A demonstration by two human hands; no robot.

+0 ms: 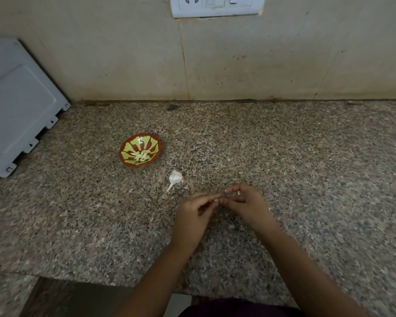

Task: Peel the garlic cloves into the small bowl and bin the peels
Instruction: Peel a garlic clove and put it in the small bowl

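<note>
Left hand [192, 216] and right hand [247, 204] meet fingertip to fingertip over the granite counter [318, 161], both pinching one garlic clove [216, 199]. A partial garlic bulb [175, 178] lies just beyond them. The small bowl [159, 145], farther back-left, holds peeled cloves [142, 155]. A white appliance [16, 106] crowds the counter's left edge. Granite stretches right of the hands and back to the wall.

Speckled granite countertop [306, 168] lies open to the right. Leftward stand a white papery garlic bulb [175, 178] and a small red-and-green patterned bowl [133, 143]; a grey-white boxy appliance [18, 104] fills the far left.
</note>
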